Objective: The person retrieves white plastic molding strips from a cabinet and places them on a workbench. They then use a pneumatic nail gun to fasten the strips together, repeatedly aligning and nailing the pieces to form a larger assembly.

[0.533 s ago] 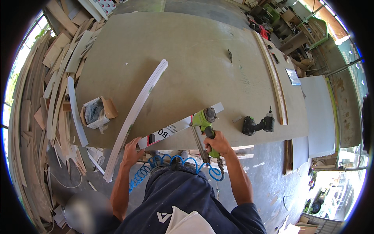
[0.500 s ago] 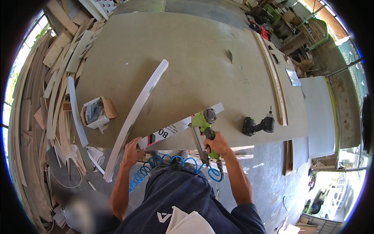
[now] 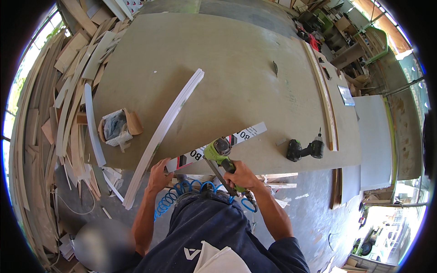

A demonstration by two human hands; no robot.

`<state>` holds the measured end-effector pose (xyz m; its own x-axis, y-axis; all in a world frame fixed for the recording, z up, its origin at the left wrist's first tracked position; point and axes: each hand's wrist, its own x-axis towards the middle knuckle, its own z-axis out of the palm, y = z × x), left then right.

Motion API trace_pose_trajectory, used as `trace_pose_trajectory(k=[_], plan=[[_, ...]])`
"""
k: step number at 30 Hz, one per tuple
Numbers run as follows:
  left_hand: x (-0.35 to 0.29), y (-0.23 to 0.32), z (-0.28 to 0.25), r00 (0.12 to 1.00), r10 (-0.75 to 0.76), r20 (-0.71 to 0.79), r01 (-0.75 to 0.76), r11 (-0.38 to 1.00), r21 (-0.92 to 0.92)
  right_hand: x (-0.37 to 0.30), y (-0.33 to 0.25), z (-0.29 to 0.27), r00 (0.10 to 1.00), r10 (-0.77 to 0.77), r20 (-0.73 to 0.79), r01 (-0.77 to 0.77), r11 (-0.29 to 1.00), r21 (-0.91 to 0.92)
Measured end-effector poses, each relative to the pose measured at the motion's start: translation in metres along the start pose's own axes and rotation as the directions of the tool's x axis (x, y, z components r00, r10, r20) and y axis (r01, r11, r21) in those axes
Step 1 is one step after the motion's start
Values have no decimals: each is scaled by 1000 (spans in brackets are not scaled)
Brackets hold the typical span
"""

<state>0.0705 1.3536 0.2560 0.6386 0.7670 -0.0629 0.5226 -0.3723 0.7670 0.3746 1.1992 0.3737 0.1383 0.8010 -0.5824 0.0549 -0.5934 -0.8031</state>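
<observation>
My right hand [image 3: 243,176] grips a green and black air nail gun [image 3: 217,149]. Its head rests on or just above a narrow white strip [image 3: 253,131] with black and red print, lying slantwise near the table's front edge. My left hand [image 3: 159,177] is closed around the strip's near left end, its fingertips partly hidden. From the gun's handle a blue coiled air hose [image 3: 165,205] runs across in front of my body. Beside my left hand, a bundle of long white strips [image 3: 169,120] reaches over the table edge.
A large brown board tabletop [image 3: 227,77] spreads ahead. At left stands an open carton [image 3: 115,128]; beyond it timber offcuts [image 3: 68,104] are piled. A cordless drill [image 3: 306,149] lies at right, near a long wooden batten [image 3: 324,100].
The nail gun has shifted left along the printed strip, toward my left hand, and tilted. My left hand still holds the strip's end. The whole view has shifted slightly.
</observation>
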Motion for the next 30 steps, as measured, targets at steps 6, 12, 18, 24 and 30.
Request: trace_pose_trajectory(k=[6,12,18,24,30], plan=[[-2,-7,4,1000,14,-21,-15,999,-36,2,-6,6,1000,2,-12,-2,1000,-31],[-1,-4,3,1000,7,-12,-7,999,-40,3,-2,7,1000,6,-22,-7,999,-38],[4,6,-2,1000,23,-2,-23,1000,-13,-1,8,0,1000,2,-29,-2,1000,15],[8,7,4,995,79,-53,-68,980,187,-31,39,-33,941,-20,-338,130,943,306],[41,37,17,976,-14,218,-58,946,319,-36,97,-76,728,126,-674,298,827,476]])
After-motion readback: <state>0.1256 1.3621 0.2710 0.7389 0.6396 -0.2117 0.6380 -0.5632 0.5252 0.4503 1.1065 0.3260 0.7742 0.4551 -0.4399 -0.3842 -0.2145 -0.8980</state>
